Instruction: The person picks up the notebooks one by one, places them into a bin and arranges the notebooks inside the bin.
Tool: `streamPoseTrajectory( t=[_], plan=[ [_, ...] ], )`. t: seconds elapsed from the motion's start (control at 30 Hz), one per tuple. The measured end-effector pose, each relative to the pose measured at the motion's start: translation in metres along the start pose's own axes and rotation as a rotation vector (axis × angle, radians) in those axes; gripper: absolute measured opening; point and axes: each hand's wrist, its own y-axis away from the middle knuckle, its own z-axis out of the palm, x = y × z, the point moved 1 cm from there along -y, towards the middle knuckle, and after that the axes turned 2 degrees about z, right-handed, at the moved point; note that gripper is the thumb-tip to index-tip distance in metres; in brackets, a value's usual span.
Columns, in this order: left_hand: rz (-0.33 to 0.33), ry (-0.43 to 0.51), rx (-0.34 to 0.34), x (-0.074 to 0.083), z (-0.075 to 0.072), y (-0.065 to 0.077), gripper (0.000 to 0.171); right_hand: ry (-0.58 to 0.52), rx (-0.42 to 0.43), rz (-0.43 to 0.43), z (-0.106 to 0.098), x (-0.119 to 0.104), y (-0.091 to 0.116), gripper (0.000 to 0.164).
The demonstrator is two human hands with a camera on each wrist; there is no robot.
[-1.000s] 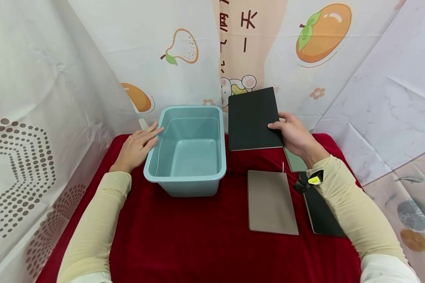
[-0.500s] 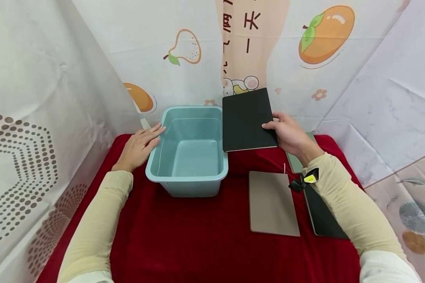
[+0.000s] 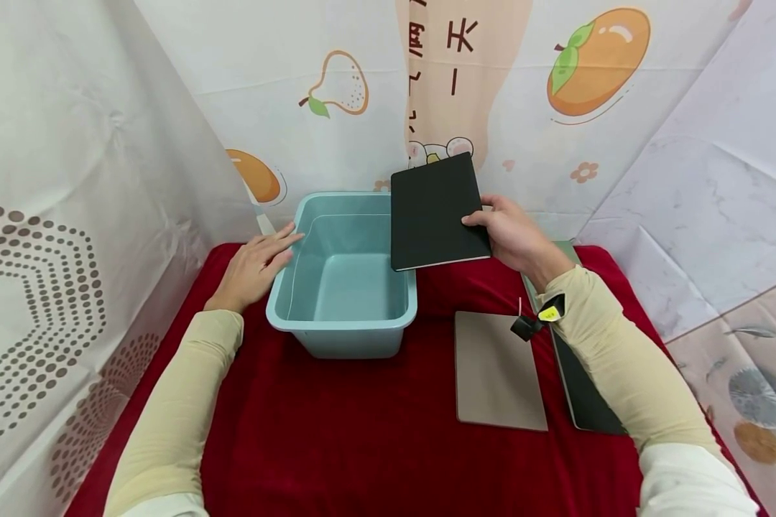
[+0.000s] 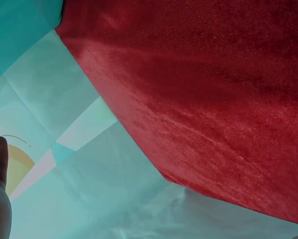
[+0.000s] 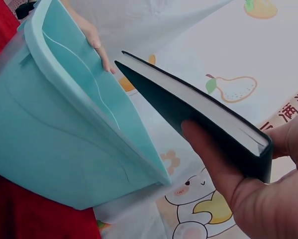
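Note:
A black hardcover notebook [image 3: 435, 215] is pinched at its right edge by my right hand [image 3: 514, 233], thumb on the front cover. It is tilted up, and its left part overlaps the right rim of the blue plastic basin [image 3: 356, 345] in the head view. From the right wrist view, the notebook's white page edges [image 5: 198, 99] show beside the basin. My left hand [image 3: 252, 269] rests with straight fingers on the basin's left rim. The basin's visible inside floor is bare.
A taupe notebook [image 3: 499, 373] lies on the red cloth [image 3: 336, 431] right of the basin. Beyond it are a dark notebook [image 3: 585, 384] and a green one [image 3: 565, 250], both partly hidden by the right arm. Printed curtains [image 3: 246, 79] stand close behind and at both sides.
My right hand has carried the black notebook left and slightly up, from beside the basin to over its right rim. The left hand stays on the left rim.

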Motion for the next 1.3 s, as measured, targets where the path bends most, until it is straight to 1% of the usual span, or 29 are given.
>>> streamPoseTrajectory(
  t=[0.43,0.6,0.83,1.07,1.2,1.3],
  plan=[
    [0.000,0.001,0.000,0.001,0.000,-0.001,0.045,-0.023,0.019,0.022,0.022,-0.004,-0.015,0.041],
    [-0.003,0.005,0.001,0.001,0.000,-0.001,0.045,-0.003,0.015,0.018,0.027,-0.004,-0.021,0.041],
    [-0.009,0.003,-0.004,0.000,-0.002,-0.001,0.045,0.007,0.010,0.027,0.036,-0.004,-0.028,0.029],
    [-0.008,0.003,0.002,0.000,-0.004,-0.001,0.045,0.014,0.012,0.019,0.043,-0.003,-0.040,0.025],
    [-0.008,-0.003,-0.010,0.000,-0.003,-0.001,0.045,0.004,0.011,0.013,0.046,0.000,-0.046,0.016],
    [-0.013,-0.007,-0.020,-0.001,-0.003,-0.001,0.045,0.007,0.008,0.007,0.049,0.002,-0.049,0.014]
  ],
)
